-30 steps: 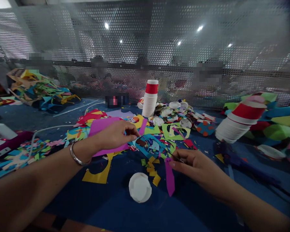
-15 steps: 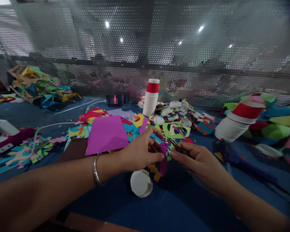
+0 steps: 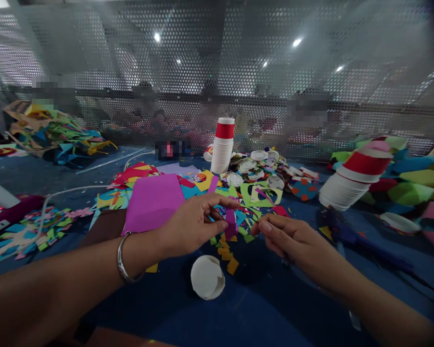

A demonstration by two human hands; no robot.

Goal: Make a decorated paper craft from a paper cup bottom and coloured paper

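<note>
My left hand pinches a small purple paper strip between thumb and fingers, just above a litter of coloured paper scraps on the blue table. A metal bangle sits on that wrist. My right hand hovers close to the right of the strip with its fingers curled together; whatever is in them is hidden. A cut-down white paper cup lies in front of both hands. A magenta sheet lies behind my left hand.
An upright stack of red-and-white paper cups stands at the back, with round cup bottoms beside it. A tilted cup stack leans at the right. Paper piles and a white-and-maroon tool sit left. Perforated metal screen behind.
My left hand left the magenta sheet, came across and took the purple strip from my right hand. The strip rose off the table and both hands drew together.
</note>
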